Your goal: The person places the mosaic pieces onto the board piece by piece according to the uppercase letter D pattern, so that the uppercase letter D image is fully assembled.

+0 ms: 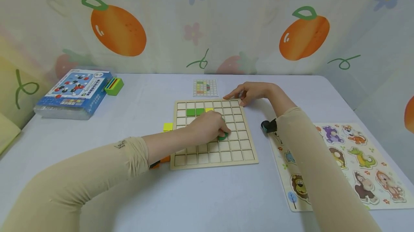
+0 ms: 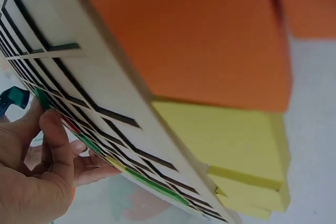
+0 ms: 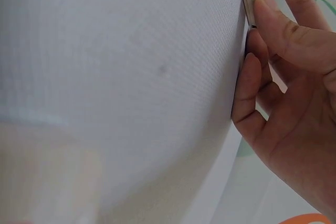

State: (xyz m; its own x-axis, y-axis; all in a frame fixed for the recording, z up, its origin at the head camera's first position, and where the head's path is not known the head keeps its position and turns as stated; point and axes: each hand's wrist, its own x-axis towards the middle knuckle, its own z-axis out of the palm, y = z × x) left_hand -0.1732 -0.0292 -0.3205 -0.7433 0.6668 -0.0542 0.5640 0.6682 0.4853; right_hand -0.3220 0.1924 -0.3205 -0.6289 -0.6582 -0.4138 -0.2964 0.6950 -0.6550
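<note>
A wooden grid board (image 1: 250,155) lies on the table. My left hand (image 1: 207,127) reaches over its middle and pinches a green piece with a rounded edge (image 1: 223,137) between thumb and fingers, against the cells. Green squares (image 1: 195,112) and a yellow square (image 1: 209,109) sit in an upper row. In the left wrist view, a red piece (image 2: 70,125) shows beyond the fingertips. My right hand (image 1: 253,92) holds the board's far right corner, thumb on one edge and index finger along the other. The left forearm hides part of the board.
Yellow blocks (image 1: 168,127) and orange blocks (image 1: 165,159) lie along the board's left edge. Behind the board is a pattern card (image 1: 205,88). A blue box (image 1: 77,88) and a small green block holder (image 1: 114,86) stand far left. An animal puzzle board (image 1: 349,160) lies under the right forearm.
</note>
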